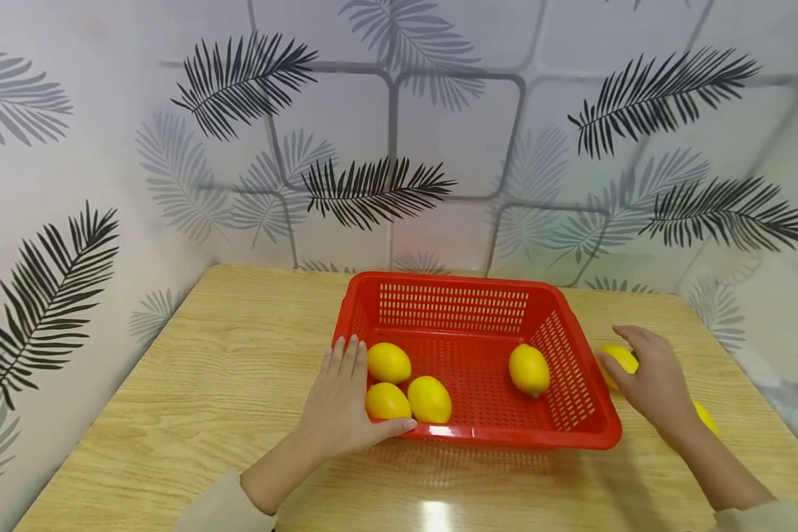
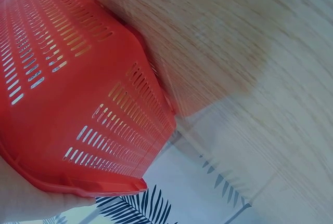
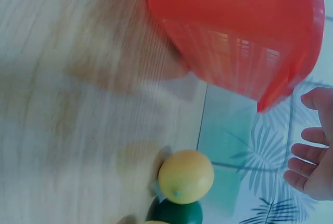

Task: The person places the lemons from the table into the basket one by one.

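A red slotted plastic basket (image 1: 475, 436) stands on the table. My left hand (image 1: 335, 406) rests on its near left corner, fingers straight along the left rim and thumb along the front rim; the left wrist view catches part of that hand (image 2: 31, 198) at the rim. Inside, three lemons (image 1: 389, 362) cluster at the left and another lemon (image 1: 529, 370) lies near the right wall. Right of the basket, my empty right hand (image 1: 655, 377) hovers with fingers apart and loosely bent, close by a lemon (image 1: 621, 357). A second outside lemon (image 1: 706, 418) is mostly hidden behind the wrist.
In the right wrist view, a dark green round object (image 3: 179, 212) sits against a lemon (image 3: 186, 176) on the table. The wooden table (image 1: 193, 384) ends at a wall (image 1: 346, 244) covered in leaf prints.
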`<state>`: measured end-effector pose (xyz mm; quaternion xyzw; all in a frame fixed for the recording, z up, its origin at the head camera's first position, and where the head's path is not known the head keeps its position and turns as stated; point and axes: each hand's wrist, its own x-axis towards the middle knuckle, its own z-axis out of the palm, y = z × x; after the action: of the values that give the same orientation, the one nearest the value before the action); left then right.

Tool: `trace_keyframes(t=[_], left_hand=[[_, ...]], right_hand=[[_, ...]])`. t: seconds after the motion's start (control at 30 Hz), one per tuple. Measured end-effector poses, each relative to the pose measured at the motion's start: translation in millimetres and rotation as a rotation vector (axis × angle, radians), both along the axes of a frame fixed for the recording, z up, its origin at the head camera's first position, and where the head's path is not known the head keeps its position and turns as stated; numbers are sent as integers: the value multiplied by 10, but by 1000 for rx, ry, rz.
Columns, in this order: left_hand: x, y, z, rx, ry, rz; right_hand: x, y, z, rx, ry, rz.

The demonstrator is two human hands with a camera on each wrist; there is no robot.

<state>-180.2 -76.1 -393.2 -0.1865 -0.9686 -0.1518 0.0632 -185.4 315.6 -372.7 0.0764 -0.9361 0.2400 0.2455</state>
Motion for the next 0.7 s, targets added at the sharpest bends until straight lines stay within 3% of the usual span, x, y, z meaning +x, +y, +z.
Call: trace_keyframes(t=[0.37, 0.7], left_hand=[[-6, -1, 5, -5, 0, -3], [-8, -7, 1, -9, 3, -4]], right_hand=[[84, 216, -99, 5, -49, -46], [133, 432, -232, 39, -31, -85]])
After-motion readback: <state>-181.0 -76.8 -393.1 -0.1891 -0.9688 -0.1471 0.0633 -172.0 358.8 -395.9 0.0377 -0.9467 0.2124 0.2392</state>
